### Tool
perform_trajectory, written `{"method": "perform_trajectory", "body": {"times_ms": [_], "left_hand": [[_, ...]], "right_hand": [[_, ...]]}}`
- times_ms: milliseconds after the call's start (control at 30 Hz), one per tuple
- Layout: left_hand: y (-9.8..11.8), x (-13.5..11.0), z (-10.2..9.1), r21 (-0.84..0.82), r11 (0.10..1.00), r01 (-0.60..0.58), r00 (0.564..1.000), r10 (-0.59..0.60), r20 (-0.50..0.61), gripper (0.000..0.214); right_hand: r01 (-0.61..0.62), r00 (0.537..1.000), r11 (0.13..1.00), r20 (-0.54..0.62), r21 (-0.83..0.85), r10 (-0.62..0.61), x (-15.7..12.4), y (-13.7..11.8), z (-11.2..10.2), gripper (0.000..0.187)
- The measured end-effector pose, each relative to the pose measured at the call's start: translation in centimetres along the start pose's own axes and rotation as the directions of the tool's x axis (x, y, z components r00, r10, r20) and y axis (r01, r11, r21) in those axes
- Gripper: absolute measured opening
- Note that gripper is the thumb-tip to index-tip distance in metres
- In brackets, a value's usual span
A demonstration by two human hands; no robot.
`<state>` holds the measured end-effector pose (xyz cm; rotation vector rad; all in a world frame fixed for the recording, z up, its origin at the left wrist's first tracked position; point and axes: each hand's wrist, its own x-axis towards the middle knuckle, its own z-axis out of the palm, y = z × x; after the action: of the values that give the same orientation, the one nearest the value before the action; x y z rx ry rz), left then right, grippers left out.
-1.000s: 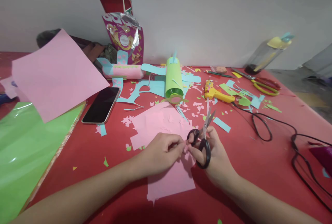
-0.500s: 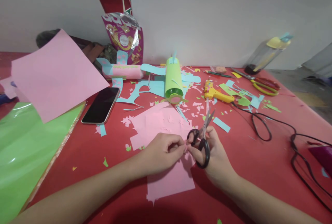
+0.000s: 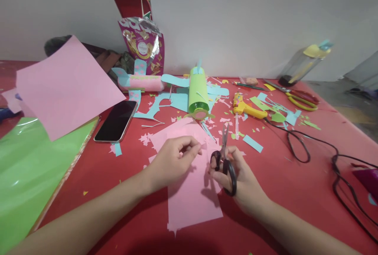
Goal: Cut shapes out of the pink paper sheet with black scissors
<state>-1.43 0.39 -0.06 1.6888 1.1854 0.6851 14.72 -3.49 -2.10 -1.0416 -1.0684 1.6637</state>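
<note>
My left hand [image 3: 177,158] pinches a small piece of pink paper [image 3: 203,146] between thumb and fingertips. Below it lie pink paper sheets [image 3: 191,204] with ragged cut edges. Black-handled scissors [image 3: 226,160] are held in my right hand [image 3: 242,176], the blades pointing up and away, with fingers through or around the handle loops. A gap separates the two hands. Beyond them stands a green paper-covered tube model [image 3: 197,89] with blue wings, and to its left lies a pink tube model [image 3: 144,83] with blue fins.
A yellow glue gun [image 3: 248,109] trails a black cord [image 3: 314,135] to the right. Larger scissors [image 3: 298,95] and a bottle [image 3: 305,64] lie behind. Leftward are a phone [image 3: 116,121], a pink sheet [image 3: 69,89], a green packet [image 3: 38,172] and a snack bag [image 3: 144,44]. Paper scraps litter the red table.
My hands, which met at the fingertips, have parted. The left has moved up and left with the small pink piece; the right stays near its place with the scissors turned more upright.
</note>
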Motion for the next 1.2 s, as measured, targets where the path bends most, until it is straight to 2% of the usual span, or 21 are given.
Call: {"method": "perform_trajectory", "body": {"times_ms": [167,300,500,733,1200], "left_hand": [[0.7,-0.1,-1.0,0.025,0.998,-0.051,0.99,0.053,-0.13,0.019],[1.1,-0.3,-1.1,0.051,0.997,-0.062,0.986,0.069,-0.151,0.019],[1.1,-0.4,-0.9,0.106,0.992,-0.075,0.992,0.085,-0.092,0.02],[1.0,-0.3,-0.8,0.157,0.984,-0.085,0.996,0.087,-0.009,0.018],[1.1,-0.4,-0.7,0.076,0.996,-0.041,0.999,0.039,0.039,0.02]], "right_hand": [[-0.014,0.993,1.0,0.121,-0.003,0.014,0.0,-0.1,-0.1,0.036],[-0.033,0.977,0.996,0.207,-0.082,0.049,-0.1,-0.5,-0.1,0.032],[-0.077,0.951,0.987,0.288,-0.141,0.115,-0.2,-0.6,-0.1,0.031],[-0.11,0.931,0.994,0.349,-0.001,0.104,-0.3,-0.3,-0.4,0.044],[-0.105,0.921,0.993,0.383,0.056,0.076,-0.4,0.1,-0.6,0.039]]}}
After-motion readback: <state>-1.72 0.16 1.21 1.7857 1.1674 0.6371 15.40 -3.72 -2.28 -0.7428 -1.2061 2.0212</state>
